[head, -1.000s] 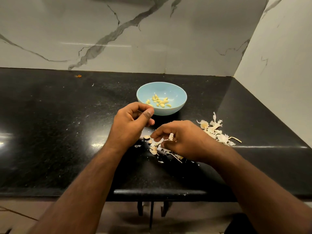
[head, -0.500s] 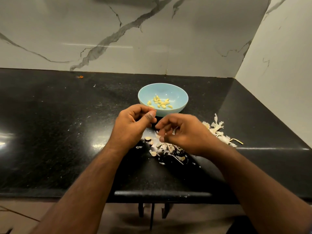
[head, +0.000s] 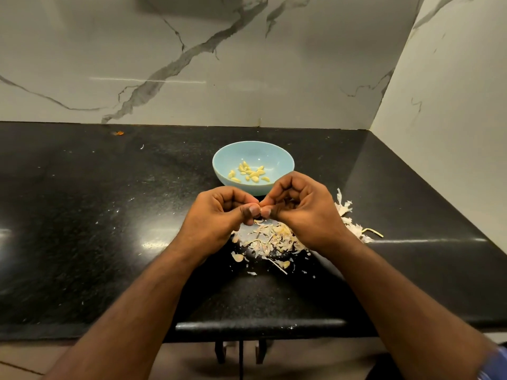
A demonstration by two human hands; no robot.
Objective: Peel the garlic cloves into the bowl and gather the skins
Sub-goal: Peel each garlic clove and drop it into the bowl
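A light blue bowl (head: 277, 156) stands on the black counter with several peeled yellow cloves (head: 249, 173) inside. Just in front of it my left hand (head: 219, 218) and my right hand (head: 304, 212) meet, fingers curled and thumb tips together. They pinch something small between them, almost wholly hidden, probably a garlic clove (head: 260, 210). Beneath the hands lies a heap of papery garlic skins (head: 270, 239). A second, whiter heap of skins (head: 349, 218) shows to the right of my right hand.
The black stone counter (head: 109, 229) ends at a front edge close to me and meets marble walls at the back and right. Small skin flecks dot its surface, and an orange scrap (head: 119, 133) lies at the back left.
My right hand has lifted off the skin heap and moved up and left to meet my left hand. Both hands now pinch together in front of the bowl.
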